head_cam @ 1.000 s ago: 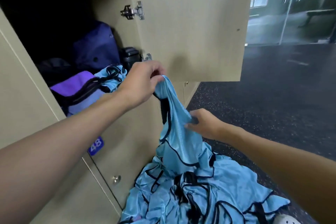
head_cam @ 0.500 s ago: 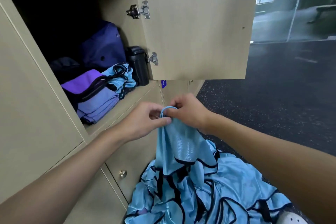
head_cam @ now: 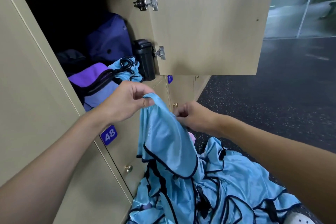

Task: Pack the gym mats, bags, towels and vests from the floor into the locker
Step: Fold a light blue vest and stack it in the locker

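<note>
1. The left hand [head_cam: 127,104] pinches the top strap of a light blue vest [head_cam: 163,138] between thumb and curled fingers. It holds the strap just in front of the open locker [head_cam: 123,5], below the shelf edge.
2. The right hand [head_cam: 193,117] is curled too, and nips the vest's side edge a little lower and to the right.
3. Half a second ago both hands met at the strap loop. Now they have parted: the left has risen toward the opening and the right has slid out along the edge, so the cloth is drawn between them.
4. The vest's black-trimmed hem hangs over the pile of vests [head_cam: 218,196] heaped on the speckled floor [head_cam: 272,100] against the lower doors. We cannot tell whether it has come clear of the pile.
5. Inside the locker we see a navy bag [head_cam: 109,40] at the back and a purple bag [head_cam: 91,82] in front. A black container [head_cam: 145,58] stands by the hinge, and a bundled blue vest [head_cam: 127,71] lies between them.
6. We judge that this vest is being straightened, ready to go onto the shelf.
7. With so many vests left on the floor, the task looks far from finished, and free room at the shelf front looks scarce.
</note>
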{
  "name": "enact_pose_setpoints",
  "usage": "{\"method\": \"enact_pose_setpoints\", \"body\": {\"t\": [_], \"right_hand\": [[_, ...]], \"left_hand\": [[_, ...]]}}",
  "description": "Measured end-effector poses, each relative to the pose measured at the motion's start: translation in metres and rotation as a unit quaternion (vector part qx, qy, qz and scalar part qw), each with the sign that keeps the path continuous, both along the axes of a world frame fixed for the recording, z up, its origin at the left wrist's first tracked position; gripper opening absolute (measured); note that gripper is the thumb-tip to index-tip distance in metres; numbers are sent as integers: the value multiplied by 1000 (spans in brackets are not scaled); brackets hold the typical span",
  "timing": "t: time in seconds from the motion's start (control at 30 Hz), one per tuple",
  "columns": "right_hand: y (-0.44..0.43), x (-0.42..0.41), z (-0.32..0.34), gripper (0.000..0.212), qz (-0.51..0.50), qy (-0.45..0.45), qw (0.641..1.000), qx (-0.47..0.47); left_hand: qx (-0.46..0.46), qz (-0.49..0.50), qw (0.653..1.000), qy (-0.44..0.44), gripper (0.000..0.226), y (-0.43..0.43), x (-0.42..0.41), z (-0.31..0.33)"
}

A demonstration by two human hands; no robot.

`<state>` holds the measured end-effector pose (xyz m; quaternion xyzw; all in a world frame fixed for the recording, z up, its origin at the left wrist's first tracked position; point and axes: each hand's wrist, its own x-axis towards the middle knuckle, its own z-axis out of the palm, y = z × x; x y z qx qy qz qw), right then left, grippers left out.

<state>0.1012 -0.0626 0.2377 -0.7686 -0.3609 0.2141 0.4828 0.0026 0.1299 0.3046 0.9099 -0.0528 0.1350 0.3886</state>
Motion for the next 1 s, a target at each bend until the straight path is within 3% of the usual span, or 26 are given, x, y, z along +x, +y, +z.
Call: {"method": "enact_pose_setpoints", "body": {"t": [0.07, 0.17, 0.27, 0.4, 0.5, 0.6, 0.67, 0.77, 0.87, 0.93, 1.0], "right_hand": [[0, -2, 5, 16, -37, -43, 998, 9], [0, -5, 15, 18, -49, -76, 995, 33], [3, -10, 21, 18, -47, -95, 993, 55], [6, -14, 26, 14, -50, -71, 991, 101], [1, -9, 22, 6, -21, -34, 996, 77], [-8, -8, 15, 17, 9, -60, 998, -17], [-10, -9, 17, 25, -17, -82, 996, -23], [-9, -10, 25, 30, -52, -103, 993, 31], [-1, -13, 31, 34, -46, -109, 992, 53], [3, -16, 32, 35, -52, -110, 991, 60], [5, -18, 32, 35, -65, -96, 990, 86]], "left_hand": [[52, 5, 997, 50, 26, 7, -2, 1], [23, -2, 990, 138, 47, 4, -7, 3], [8, -6, 991, 133, 64, -9, -3, -13], [32, -16, 995, 92, 29, -9, 5, -34], [3, 14, 1000, 12, 4, -2, 2, -20], [4, 32, 999, -36, 16, 4, -4, 0], [42, 65, 996, -32, 21, 16, -8, 5], [85, 66, 992, 66, 27, 20, -14, 6], [4, -3, 992, 123, 65, -2, -15, -5], [-14, -15, 994, 106, 56, -15, -8, -16], [-11, -13, 997, 75, 20, -21, -4, -23]]}}
